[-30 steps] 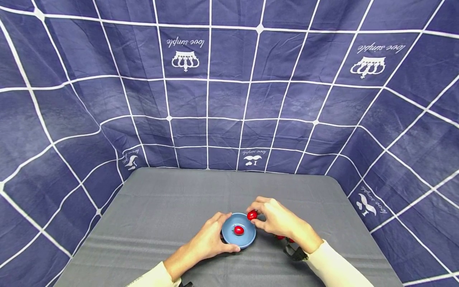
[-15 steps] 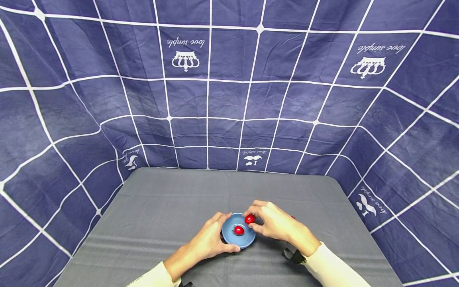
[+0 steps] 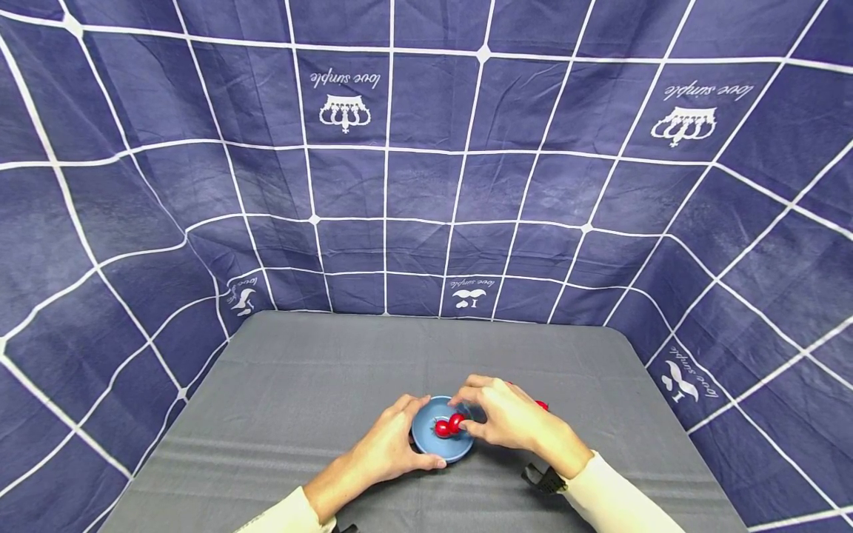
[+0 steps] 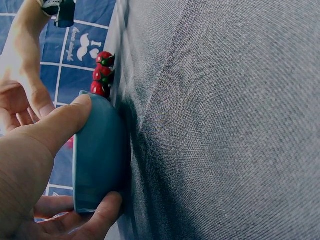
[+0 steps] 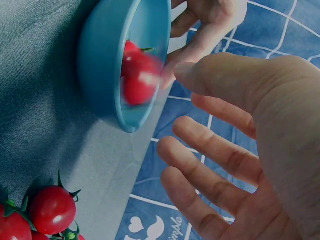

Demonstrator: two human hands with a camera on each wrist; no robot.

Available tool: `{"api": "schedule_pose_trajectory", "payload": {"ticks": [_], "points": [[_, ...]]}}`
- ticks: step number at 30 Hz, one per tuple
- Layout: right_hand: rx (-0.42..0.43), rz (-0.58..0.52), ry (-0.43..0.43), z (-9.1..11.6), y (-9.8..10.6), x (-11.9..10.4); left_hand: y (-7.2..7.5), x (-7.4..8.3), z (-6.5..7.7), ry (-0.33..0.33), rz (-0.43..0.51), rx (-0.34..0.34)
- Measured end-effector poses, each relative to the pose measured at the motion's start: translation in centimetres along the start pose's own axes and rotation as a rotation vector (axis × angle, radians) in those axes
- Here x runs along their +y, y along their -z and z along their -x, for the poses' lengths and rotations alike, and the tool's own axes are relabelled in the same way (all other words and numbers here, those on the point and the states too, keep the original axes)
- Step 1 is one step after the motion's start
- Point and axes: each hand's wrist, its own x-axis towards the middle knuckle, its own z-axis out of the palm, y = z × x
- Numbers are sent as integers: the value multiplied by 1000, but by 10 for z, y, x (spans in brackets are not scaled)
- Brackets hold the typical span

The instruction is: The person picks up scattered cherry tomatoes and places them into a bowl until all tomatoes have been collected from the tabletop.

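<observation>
A small blue bowl [image 3: 426, 443] stands on the grey cloth, its rim held between the thumb and fingers of my left hand [image 3: 389, 448]. In the left wrist view, the thumb lies on the near side of the bowl [image 4: 102, 155] and fingers reach round its lower end. Two cherry tomatoes lie together inside: one with a green stem [image 3: 441, 428], the other tomato [image 5: 141, 82] blurred as it drops in. My right hand [image 3: 509, 414] hovers over the right rim, thumb and fingers spread apart, holding nothing.
Several more cherry tomatoes [image 5: 52, 210] with green stems rest on the cloth right of the bowl, mostly hidden under my right hand in the head view. The grey-covered table [image 3: 320, 370] is enclosed by blue curtains [image 3: 426, 185] with white grid lines.
My right hand has carried a cherry tomato from the right rim inward and down, then let it go beside the first one. My left hand and the bowl have stayed put.
</observation>
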Motion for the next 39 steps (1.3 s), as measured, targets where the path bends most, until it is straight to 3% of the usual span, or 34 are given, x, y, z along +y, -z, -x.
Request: {"api": "schedule_pose_trajectory", "payload": {"ticks": [27,39], "points": [[51,59,-25,5,4,7,0,1,1,-3,9,13],[59,30,-86,12,12,15,2,2,2,-9,16,13]]}}
